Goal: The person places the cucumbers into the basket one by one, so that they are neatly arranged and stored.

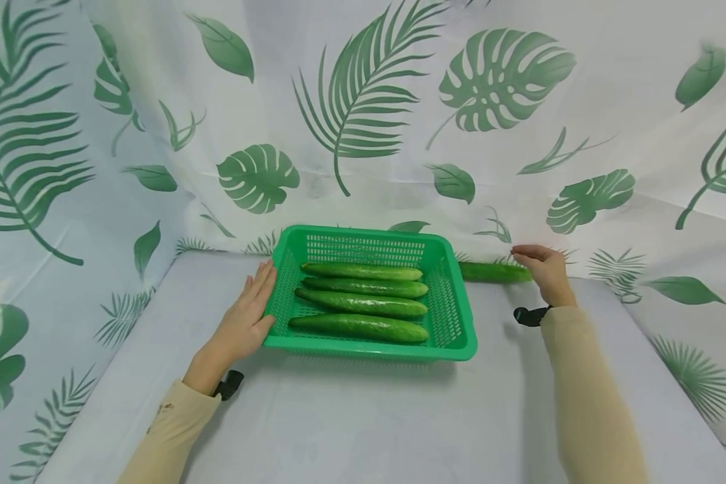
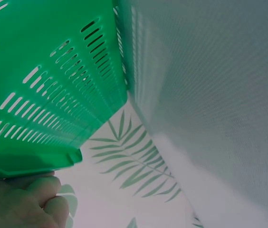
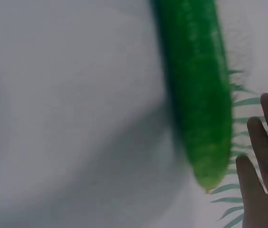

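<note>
A green plastic basket [image 1: 372, 348] with slotted walls stands in the middle of the table, several cucumbers [image 1: 363, 306] lying side by side in it. My left hand [image 1: 245, 316] rests against the basket's left side, fingers extended along the rim and thumb apart. In the left wrist view its fingers [image 2: 48, 192] show just under the rim. Behind the basket's right end lies another cucumber [image 1: 493, 271], its left part hidden. My right hand [image 1: 544, 272] hovers by that cucumber's right tip. The right wrist view shows straight, spread fingers [image 3: 267, 142] beside it, holding nothing.
A white table [image 1: 363, 417] lies under everything. Behind and at both sides hangs a white cloth [image 1: 387, 175] printed with green leaves, meeting the table's back edge close behind the basket. Each wrist wears a black camera mount [image 1: 529, 316].
</note>
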{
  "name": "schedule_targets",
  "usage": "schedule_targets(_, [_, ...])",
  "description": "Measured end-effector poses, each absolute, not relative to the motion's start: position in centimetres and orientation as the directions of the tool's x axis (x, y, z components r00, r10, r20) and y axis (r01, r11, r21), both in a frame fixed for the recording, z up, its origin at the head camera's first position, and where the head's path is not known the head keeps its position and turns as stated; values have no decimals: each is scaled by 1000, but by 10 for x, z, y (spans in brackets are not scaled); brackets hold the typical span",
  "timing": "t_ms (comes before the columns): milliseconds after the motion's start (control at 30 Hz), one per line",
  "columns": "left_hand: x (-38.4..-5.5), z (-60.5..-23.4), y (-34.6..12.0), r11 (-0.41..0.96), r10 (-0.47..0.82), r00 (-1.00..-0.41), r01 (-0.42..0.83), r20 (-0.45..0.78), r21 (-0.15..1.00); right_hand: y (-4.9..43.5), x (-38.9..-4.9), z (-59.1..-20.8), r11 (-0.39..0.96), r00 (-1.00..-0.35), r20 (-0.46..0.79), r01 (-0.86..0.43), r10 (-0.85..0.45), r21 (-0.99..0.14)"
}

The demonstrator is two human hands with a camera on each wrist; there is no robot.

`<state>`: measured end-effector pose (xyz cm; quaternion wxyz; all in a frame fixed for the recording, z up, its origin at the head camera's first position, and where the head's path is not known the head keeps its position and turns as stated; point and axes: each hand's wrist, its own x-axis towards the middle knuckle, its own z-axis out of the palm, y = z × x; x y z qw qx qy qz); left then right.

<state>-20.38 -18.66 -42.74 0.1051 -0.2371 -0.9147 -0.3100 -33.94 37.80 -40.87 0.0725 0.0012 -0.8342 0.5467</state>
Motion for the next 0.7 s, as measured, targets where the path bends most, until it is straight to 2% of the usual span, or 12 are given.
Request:
schedule_targets(67, [-204, -428, -187, 693, 370, -864, 501, 342, 518, 384, -345, -422, 491, -996, 69, -32, 57, -870])
schedule_targets(200, [-205, -430, -188, 694, 372, -862, 504, 344, 513, 389, -349, -436, 583, -1000, -11, 8, -2, -813])
schedule_targets(467, [-205, -428, -189, 696, 372, -862, 505, 346, 511, 399, -343, -450, 642, -999, -40, 15, -24, -767])
schedule_targets(700, [-204, -427, -188, 700, 373, -865, 500, 335, 511, 405, -333, -454, 648, -1000, -3, 7, 8, -762])
